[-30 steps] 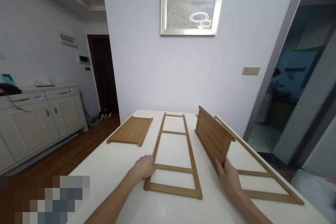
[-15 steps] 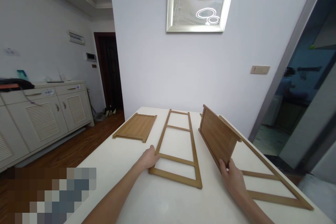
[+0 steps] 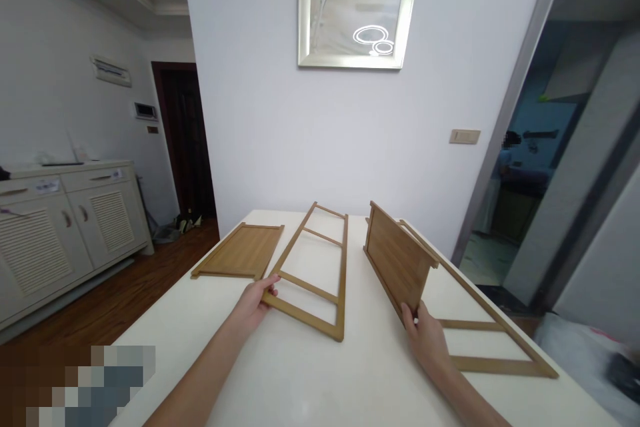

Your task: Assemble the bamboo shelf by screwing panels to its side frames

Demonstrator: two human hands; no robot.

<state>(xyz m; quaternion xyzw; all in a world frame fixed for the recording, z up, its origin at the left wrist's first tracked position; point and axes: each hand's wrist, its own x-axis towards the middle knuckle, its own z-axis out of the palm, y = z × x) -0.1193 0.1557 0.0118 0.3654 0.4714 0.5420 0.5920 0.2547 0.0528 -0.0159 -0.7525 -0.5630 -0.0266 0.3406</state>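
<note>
My left hand (image 3: 255, 301) grips the near left rail of a ladder-shaped wooden frame (image 3: 342, 280). That side of the frame is tilted up off the table, while its right rail appears to rest on it. In my right hand (image 3: 425, 333) is the near end of a wooden panel (image 3: 397, 253) with raised edge strips, stood on its long edge and leaning. A second ladder-shaped frame (image 3: 480, 365) lies right of the panel, partly hidden by the panel and my right arm. Another wooden panel (image 3: 240, 250) lies flat at the far left of the table.
The white table (image 3: 320, 387) meets the wall at its far end. A white cabinet (image 3: 100, 213) stands to the left. At right are a doorway with a person (image 3: 506, 163) beyond and a pale plastic bag (image 3: 575, 360). A framed picture (image 3: 360, 13) hangs above.
My left hand has raised the left side of the middle frame from the table, tilting it. My right hand keeps hold of the upright panel. The camera view has shifted slightly.
</note>
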